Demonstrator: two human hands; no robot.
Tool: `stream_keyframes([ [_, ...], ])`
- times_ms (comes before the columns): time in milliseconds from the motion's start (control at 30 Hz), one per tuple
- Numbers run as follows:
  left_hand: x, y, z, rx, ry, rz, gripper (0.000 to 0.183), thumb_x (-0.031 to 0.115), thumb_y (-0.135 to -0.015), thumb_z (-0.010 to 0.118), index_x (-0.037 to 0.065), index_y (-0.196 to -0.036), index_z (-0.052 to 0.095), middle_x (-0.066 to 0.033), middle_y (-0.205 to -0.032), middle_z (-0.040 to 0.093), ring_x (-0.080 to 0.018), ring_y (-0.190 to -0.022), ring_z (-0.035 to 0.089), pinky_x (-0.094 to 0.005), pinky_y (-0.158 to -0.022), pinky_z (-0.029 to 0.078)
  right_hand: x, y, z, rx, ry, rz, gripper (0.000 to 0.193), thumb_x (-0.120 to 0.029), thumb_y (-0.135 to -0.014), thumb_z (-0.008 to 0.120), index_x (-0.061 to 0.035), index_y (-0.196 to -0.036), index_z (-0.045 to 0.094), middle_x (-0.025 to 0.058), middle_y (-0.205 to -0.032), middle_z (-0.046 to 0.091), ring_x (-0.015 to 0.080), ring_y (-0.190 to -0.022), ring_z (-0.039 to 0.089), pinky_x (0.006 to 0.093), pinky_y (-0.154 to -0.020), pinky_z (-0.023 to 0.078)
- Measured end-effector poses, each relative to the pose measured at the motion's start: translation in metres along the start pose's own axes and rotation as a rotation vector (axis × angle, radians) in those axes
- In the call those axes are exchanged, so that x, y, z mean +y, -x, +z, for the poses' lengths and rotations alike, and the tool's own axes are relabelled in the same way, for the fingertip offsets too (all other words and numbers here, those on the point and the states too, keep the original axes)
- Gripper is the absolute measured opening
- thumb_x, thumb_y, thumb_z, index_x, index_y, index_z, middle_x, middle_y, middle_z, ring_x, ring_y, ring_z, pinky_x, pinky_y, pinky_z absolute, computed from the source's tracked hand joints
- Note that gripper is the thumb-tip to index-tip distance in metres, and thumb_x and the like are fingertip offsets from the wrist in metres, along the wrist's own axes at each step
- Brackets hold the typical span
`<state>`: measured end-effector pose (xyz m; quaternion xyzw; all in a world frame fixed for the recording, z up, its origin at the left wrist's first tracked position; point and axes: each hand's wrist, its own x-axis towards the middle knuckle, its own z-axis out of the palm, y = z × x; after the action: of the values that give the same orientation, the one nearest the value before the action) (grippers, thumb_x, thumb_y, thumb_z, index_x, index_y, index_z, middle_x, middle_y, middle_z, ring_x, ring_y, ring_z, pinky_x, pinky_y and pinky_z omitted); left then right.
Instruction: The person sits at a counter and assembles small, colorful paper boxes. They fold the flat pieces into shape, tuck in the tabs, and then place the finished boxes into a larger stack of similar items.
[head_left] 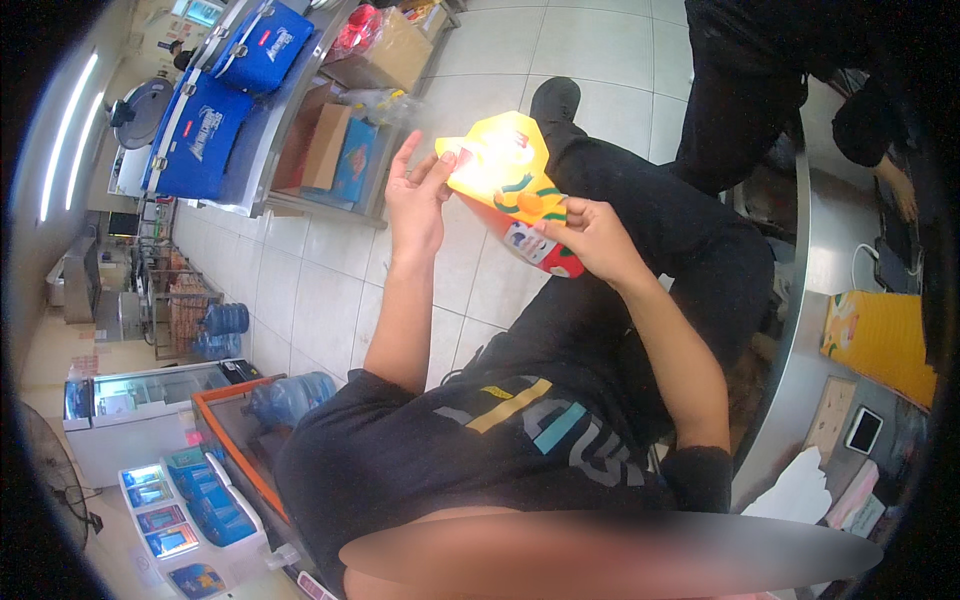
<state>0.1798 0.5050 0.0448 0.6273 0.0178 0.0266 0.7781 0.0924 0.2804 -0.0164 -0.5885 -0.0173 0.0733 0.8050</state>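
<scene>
In front of me is a small yellow and red paper carton [520, 185], tilted, with fruit pictures on it and bright glare across its yellow face. My left hand [418, 195] pinches its left corner, the thumb on the face and some other fingers raised away. My right hand [603, 240] grips the right edge near the red side, thumb in front and fingers curled behind. The carton hangs in the air above the tiled floor. Its underside and whatever may be inside it are hidden.
At the right, a metal worktop [800, 400] bears a yellow box [875, 340], a phone [863, 430] and papers [790, 490]. Another person's dark-trousered leg [735, 90] stands close by. Upper left, a metal shelf holds blue cooler boxes [205, 135] and an open cardboard box [325, 150].
</scene>
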Motion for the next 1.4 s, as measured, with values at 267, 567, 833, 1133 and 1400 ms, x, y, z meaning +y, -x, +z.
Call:
stream_keyframes([
  [267,-0.011,0.031,0.018,-0.440,-1.066,0.764,0.041,0.012,-0.087,0.081,0.008,-0.126,0.070,-0.0114,-0.124,0.069,-0.0298,-0.112,0.064,-0.0432,-0.099,0.048,-0.005,-0.001,0.003,0.094,0.299,-0.134,0.023,-0.012,-0.097,0.073,0.0059,-0.111,0.072,0.0130,-0.100,0.079,0.0121,-0.086,0.074,0.0291,-0.078,0.058],
  [567,-0.020,0.027,0.013,-0.287,-0.778,0.436,0.014,0.009,-0.092,0.076,-0.004,-0.098,0.076,-0.0099,-0.105,0.073,-0.0180,-0.093,0.069,-0.0295,-0.084,0.053,0.013,-0.005,0.001,0.259,0.156,-0.041,0.052,-0.015,-0.082,0.090,0.0061,-0.123,0.065,0.0147,-0.103,0.077,0.0167,-0.087,0.074,0.0297,-0.080,0.058],
  [833,-0.024,0.003,-0.011,0.160,-0.208,-0.094,0.051,0.014,-0.095,0.077,0.006,-0.138,0.051,-0.0073,-0.109,0.071,-0.0110,-0.098,0.066,-0.0290,-0.086,0.051,0.019,-0.007,0.012,0.229,0.082,0.002,0.025,-0.017,-0.092,0.081,0.0036,-0.101,0.072,0.0085,-0.090,0.078,0.0104,-0.080,0.071,0.0286,-0.074,0.056],
  [1133,-0.025,0.031,0.020,-0.529,-0.848,0.632,0.030,0.014,-0.088,0.079,0.005,-0.116,0.075,-0.0117,-0.117,0.072,-0.0300,-0.115,0.063,-0.0394,-0.102,0.048,0.005,-0.006,0.006,0.150,0.296,-0.296,0.025,-0.017,-0.092,0.079,0.0011,-0.108,0.074,0.0077,-0.088,0.075,0.0131,-0.079,0.071,0.0285,-0.076,0.056],
  [1400,-0.040,0.028,0.009,-0.320,-0.636,0.438,0.026,0.008,-0.093,0.076,0.001,-0.118,0.074,-0.0059,-0.093,0.074,-0.0182,-0.087,0.068,-0.0304,-0.086,0.053,0.011,-0.003,0.002,0.298,0.473,-0.224,0.082,-0.026,-0.077,0.094,-0.0015,-0.135,0.041,0.0102,-0.094,0.076,0.0132,-0.087,0.071,0.0342,-0.080,0.057],
])
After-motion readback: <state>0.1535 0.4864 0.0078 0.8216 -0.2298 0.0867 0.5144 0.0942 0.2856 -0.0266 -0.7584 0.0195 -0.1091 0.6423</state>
